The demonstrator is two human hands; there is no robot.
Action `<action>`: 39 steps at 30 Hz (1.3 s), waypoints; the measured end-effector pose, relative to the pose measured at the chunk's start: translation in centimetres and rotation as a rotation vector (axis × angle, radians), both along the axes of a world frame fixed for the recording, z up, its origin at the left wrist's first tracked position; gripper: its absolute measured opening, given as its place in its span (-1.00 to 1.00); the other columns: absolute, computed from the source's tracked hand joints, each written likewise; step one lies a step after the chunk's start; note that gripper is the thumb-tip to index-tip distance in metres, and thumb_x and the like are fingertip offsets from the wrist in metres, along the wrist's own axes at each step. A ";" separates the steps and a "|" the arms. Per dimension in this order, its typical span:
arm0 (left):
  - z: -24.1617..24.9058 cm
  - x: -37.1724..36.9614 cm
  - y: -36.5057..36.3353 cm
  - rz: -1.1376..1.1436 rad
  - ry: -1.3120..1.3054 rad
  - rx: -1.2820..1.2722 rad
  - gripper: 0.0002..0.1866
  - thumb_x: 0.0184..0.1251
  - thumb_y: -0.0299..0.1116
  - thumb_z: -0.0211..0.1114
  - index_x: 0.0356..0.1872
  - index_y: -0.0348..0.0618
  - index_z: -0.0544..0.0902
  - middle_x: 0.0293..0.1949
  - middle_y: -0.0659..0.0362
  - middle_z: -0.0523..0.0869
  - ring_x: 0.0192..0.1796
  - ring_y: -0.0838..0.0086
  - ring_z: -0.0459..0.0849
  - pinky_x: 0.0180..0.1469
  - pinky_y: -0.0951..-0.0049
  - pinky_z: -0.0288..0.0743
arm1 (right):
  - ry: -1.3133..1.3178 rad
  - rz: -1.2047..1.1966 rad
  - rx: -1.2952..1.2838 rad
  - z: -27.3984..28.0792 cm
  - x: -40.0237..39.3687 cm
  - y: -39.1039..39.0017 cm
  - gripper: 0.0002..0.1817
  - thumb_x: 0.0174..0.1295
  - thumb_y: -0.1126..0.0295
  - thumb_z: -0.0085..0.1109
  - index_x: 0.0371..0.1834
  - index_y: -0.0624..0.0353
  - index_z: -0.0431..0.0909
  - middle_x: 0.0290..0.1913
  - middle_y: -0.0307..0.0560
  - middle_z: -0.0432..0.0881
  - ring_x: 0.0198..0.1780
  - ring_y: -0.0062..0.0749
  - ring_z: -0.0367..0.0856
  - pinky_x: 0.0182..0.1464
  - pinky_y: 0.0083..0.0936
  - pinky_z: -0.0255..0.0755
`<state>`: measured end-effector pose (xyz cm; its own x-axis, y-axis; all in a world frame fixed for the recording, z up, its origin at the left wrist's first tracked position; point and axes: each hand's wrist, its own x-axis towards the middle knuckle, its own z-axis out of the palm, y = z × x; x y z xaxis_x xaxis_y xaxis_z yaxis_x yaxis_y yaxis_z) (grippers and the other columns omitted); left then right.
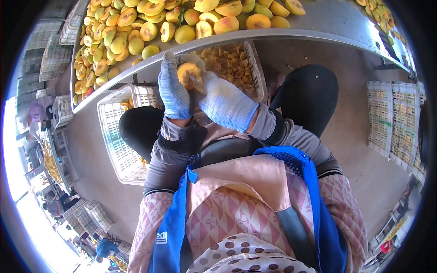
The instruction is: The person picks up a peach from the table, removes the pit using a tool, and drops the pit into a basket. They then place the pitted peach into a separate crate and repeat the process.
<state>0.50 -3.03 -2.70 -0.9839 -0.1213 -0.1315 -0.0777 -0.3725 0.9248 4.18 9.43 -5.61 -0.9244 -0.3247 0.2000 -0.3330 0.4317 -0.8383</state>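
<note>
Up near the table's front edge, my left hand is closed around a halved yellow peach, its cut side facing my right hand. My right hand is closed too, gripping a small metal pitting tool whose tip meets the cut flesh around the stone. Its handle is hidden in my fingers. Both hands wear pale blue-and-white knit gloves. Just beyond them, halved peaches lie heaped on the metal table.
Beneath the table edge sits a crate of brown-orange pits or scraps. A white slatted crate stands by my left knee. Stacked crates are at the right. Other people work at tables on the far left.
</note>
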 end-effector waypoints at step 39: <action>0.4 0.5 0.7 -0.191 0.004 0.123 -0.64 0.54 -0.17 0.00 -0.15 -0.27 0.62 -0.26 0.09 0.72 -0.20 0.39 0.69 -0.10 0.43 0.59 | -0.226 0.023 0.236 4.1 0.1 1.9 -0.70 0.24 0.42 0.09 -0.04 0.42 0.46 -0.36 0.29 0.69 -0.23 0.18 0.71 -0.19 -0.07 0.57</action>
<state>0.95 -2.32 -2.27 -0.9880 0.0837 -0.1302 -0.1542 -0.4614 0.8737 4.32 11.33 -1.48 -0.9289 -0.3587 -0.0924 -0.1618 0.6174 -0.7699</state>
